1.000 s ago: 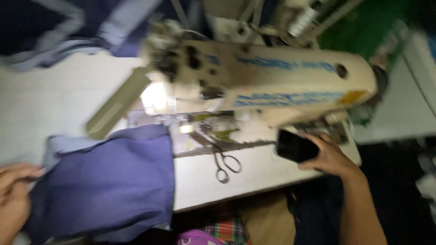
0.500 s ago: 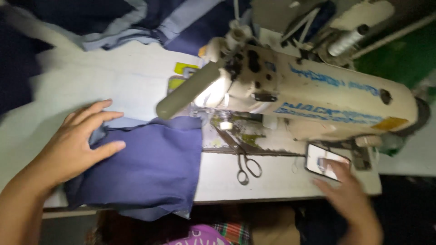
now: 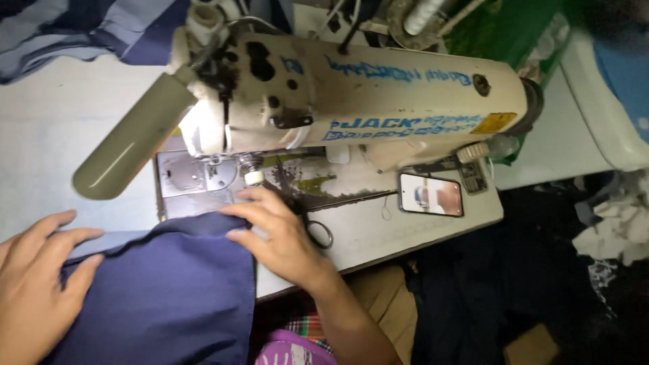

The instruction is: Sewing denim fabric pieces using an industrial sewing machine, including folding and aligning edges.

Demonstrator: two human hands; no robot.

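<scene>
A dark blue piece of fabric (image 3: 169,290) lies on the white sewing table (image 3: 61,128), its top edge near the needle plate (image 3: 182,186). My left hand (image 3: 37,284) rests flat on the fabric's left side, fingers spread. My right hand (image 3: 277,233) presses its fingertips on the fabric's right corner, just below the presser foot of the cream sewing machine (image 3: 351,101). Neither hand grips anything. Scissors (image 3: 318,233) lie partly hidden under my right hand.
A phone (image 3: 430,195) with a lit screen lies on the table under the machine's right end. A grey lamp tube (image 3: 128,145) juts out to the left of the machine head. Blue garments (image 3: 81,27) are heaped at the back left. White scraps (image 3: 615,223) sit at the right.
My right hand has left the phone and moved left onto the fabric's corner by the needle. My left hand slid down and left on the fabric. The view has shifted.
</scene>
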